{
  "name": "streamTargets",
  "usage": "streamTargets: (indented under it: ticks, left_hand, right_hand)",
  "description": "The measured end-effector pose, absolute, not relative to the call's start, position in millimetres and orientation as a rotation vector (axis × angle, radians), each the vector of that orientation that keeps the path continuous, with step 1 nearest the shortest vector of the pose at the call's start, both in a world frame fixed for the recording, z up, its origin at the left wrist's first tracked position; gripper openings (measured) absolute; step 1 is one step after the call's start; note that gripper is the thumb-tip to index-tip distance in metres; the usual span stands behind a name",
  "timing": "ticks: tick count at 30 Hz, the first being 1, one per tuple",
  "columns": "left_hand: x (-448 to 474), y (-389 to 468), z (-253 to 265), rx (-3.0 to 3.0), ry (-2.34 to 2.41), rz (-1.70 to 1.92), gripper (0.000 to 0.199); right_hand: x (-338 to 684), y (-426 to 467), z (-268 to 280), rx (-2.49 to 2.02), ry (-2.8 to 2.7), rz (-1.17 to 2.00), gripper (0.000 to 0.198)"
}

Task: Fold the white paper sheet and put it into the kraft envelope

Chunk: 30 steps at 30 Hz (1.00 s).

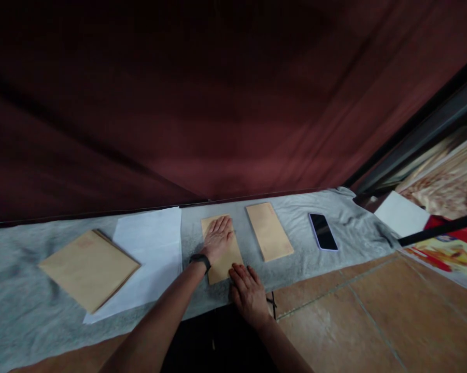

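Observation:
A brown paper envelope [222, 265] lies flat on a grey cloth in front of me. My left hand [217, 239], with a dark band at its wrist, rests flat on the envelope's upper part, fingers stretched out. At the envelope's lower right corner is my right hand [249, 294], its fingertips touching the edge and its fingers extended. To the right lies a second brown envelope [270, 231]. On the left, a stack of larger-looking brown envelopes [89, 269] sits partly over white paper sheets [151, 254].
The grey cloth [295, 269] covers a long narrow surface. A phone [324, 231] with a pale purple edge lies on its right part. A dark red curtain [217, 129] hangs behind. A tiled floor [334, 321] and a colourful printed box [451, 254] are at the right.

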<state>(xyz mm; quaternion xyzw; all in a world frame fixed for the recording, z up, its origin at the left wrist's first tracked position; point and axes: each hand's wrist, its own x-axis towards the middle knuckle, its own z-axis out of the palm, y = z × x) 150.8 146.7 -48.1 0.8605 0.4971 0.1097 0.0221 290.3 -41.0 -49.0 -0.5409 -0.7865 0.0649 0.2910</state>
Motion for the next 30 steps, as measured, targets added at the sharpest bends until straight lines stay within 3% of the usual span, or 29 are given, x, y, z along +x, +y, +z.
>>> streamTargets:
  ticks: [16, 30]
  left_hand:
    - [139, 83, -60, 2.789, 1.235, 0.38, 0.056]
    - [112, 0, -46, 2.874, 1.173, 0.36, 0.059]
  right_hand:
    - [293, -40, -53, -1.404, -2.069, 0.197, 0.036]
    - [301, -40, -60, -1.339, -2.106, 0.23, 0.041]
